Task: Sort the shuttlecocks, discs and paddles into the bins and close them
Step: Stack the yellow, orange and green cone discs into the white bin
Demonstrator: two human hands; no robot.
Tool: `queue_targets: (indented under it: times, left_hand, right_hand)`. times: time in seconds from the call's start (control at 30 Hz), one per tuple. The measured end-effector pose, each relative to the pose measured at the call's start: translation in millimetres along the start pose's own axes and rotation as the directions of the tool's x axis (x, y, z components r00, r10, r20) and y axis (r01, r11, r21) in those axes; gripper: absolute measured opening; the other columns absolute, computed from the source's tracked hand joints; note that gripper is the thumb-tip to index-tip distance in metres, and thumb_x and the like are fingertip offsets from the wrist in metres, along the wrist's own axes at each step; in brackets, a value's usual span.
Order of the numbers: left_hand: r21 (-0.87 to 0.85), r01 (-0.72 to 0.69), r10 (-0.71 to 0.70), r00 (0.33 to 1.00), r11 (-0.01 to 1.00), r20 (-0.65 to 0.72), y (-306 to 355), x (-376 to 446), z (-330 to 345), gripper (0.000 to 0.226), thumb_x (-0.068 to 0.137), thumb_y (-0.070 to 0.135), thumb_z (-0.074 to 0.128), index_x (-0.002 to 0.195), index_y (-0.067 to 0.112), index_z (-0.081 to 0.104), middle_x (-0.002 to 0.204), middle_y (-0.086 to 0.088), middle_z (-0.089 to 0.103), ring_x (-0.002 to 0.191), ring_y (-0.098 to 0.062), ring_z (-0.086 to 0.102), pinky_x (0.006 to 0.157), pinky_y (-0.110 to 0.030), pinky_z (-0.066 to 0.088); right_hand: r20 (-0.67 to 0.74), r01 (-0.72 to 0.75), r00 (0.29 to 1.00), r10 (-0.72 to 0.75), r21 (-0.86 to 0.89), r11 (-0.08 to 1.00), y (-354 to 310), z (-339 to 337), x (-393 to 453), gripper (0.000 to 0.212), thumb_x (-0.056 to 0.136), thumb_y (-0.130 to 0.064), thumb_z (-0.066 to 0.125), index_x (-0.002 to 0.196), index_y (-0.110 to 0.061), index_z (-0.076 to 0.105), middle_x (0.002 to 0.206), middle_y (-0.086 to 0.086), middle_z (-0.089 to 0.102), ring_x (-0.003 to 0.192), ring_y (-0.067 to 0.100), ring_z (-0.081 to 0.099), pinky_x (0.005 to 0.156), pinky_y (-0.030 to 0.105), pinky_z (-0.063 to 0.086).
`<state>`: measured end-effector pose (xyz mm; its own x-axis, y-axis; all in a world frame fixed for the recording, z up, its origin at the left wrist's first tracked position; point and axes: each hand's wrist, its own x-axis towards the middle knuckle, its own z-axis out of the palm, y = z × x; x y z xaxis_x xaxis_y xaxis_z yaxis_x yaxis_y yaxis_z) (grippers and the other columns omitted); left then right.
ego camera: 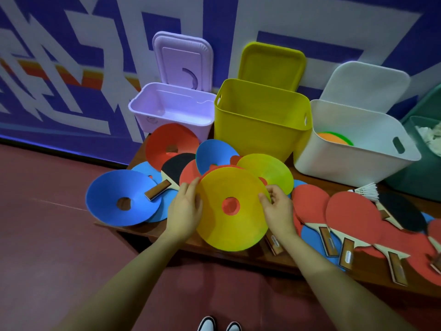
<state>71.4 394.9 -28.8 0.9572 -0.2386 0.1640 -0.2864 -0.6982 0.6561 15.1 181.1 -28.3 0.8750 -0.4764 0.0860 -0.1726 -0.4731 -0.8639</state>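
A large yellow disc [229, 225] with a round centre hole sits tilted at the bench's front edge. My left hand [185, 211] holds its left rim, fingers curled over the edge. My right hand [278, 206] pinches its right rim. Around it lie a blue disc [119, 197], a red disc [167, 142], another blue disc [214, 154] and a second yellow disc [269, 170]. Red and black paddles [350, 213] overlap at the right, and one black paddle [176, 167] lies at the left. A white shuttlecock [367, 191] lies by the white bin.
Three open bins stand along the wall on the wooden bench [148, 231]: a lilac bin [171, 111], a yellow bin [260, 120] and a white bin [358, 149] with orange and green discs inside. Their lids lean on the wall. A green bin [420, 144] stands far right.
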Motion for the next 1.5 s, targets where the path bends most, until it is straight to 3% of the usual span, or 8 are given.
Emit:
queue_targets:
  times: [0.23,0.43,0.67,0.83,0.93,1.03,1.17,1.5]
  left_hand:
    - [-0.034,-0.1,0.099,0.994,0.994,-0.035,46,54,16,0.045,0.091,0.008,0.05,0.136,0.011,0.043,0.117,-0.016,0.053,0.1,-0.038,0.055,0.072,-0.048,0.048]
    - [-0.113,-0.087,0.096,0.992,0.99,0.077,81,108,47,0.043,0.093,0.006,0.044,0.136,0.008,0.041,0.123,-0.016,0.051,0.107,-0.034,0.051,0.083,-0.047,0.044]
    - [-0.084,-0.008,0.021,0.987,0.996,0.157,87,141,84,0.041,0.093,0.0,0.041,0.134,0.002,0.044,0.121,-0.022,0.051,0.111,-0.036,0.049,0.089,-0.041,0.038]
    - [0.337,0.073,-0.147,0.969,0.939,0.199,76,147,104,0.052,0.092,0.02,0.048,0.138,0.0,0.035,0.135,-0.021,0.04,0.118,-0.037,0.038,0.092,-0.042,0.033]
    - [0.419,0.051,-0.164,0.957,0.907,0.238,71,141,113,0.062,0.094,0.035,0.045,0.143,0.001,0.025,0.142,-0.019,0.034,0.124,-0.036,0.035,0.097,-0.04,0.031]
    - [0.403,0.077,-0.181,0.957,0.912,0.227,63,137,117,0.065,0.096,0.041,0.042,0.144,0.0,0.025,0.14,-0.019,0.037,0.124,-0.036,0.037,0.098,-0.041,0.031]
    - [0.353,0.129,-0.214,0.953,0.927,0.215,53,135,113,0.062,0.095,0.041,0.043,0.142,0.001,0.03,0.136,-0.019,0.04,0.121,-0.035,0.037,0.094,-0.041,0.032]
    - [0.336,0.2,-0.289,0.927,0.921,0.239,40,116,99,0.059,0.094,0.032,0.047,0.144,0.008,0.025,0.139,-0.016,0.035,0.118,-0.033,0.043,0.093,-0.041,0.037]
  right_hand:
    - [-0.148,0.005,0.989,-0.004,0.004,1.0,-11,-39,43,0.008,0.091,-0.013,0.059,0.085,-0.009,0.055,0.076,0.022,0.058,0.068,0.036,0.053,0.06,0.043,0.041]
    - [-0.232,-0.052,0.972,0.045,-0.024,0.998,6,-71,93,0.008,0.088,-0.011,0.062,0.088,-0.003,0.063,0.075,0.018,0.063,0.073,0.034,0.059,0.053,0.031,0.028]
    - [0.012,-0.192,0.981,0.194,-0.066,0.979,51,-74,139,0.016,0.085,0.003,0.054,0.091,-0.012,0.057,0.092,0.017,0.066,0.085,0.033,0.061,0.067,0.036,0.043]
    - [0.029,-0.188,0.979,0.202,-0.251,0.949,83,-60,152,0.018,0.08,0.004,0.054,0.096,-0.004,0.059,0.103,0.018,0.057,0.098,0.031,0.052,0.08,0.037,0.039]
    - [0.1,-0.252,0.957,0.273,-0.182,0.95,94,-58,151,0.017,0.087,0.004,0.049,0.104,0.002,0.051,0.102,0.019,0.055,0.094,0.028,0.052,0.066,0.031,0.031]
    - [0.119,-0.318,0.938,0.325,-0.073,0.945,98,-60,152,0.016,0.09,0.005,0.046,0.106,0.002,0.049,0.094,0.016,0.054,0.091,0.032,0.055,0.06,0.028,0.028]
    - [0.137,-0.316,0.939,0.315,-0.021,0.949,94,-53,154,0.019,0.089,0.006,0.046,0.101,-0.007,0.048,0.1,0.02,0.058,0.093,0.032,0.056,0.07,0.031,0.039]
    - [0.355,-0.243,0.895,0.269,-0.115,0.963,81,-18,146,0.027,0.091,-0.004,0.053,0.116,-0.011,0.046,0.111,0.01,0.051,0.094,0.022,0.051,0.076,0.031,0.04]
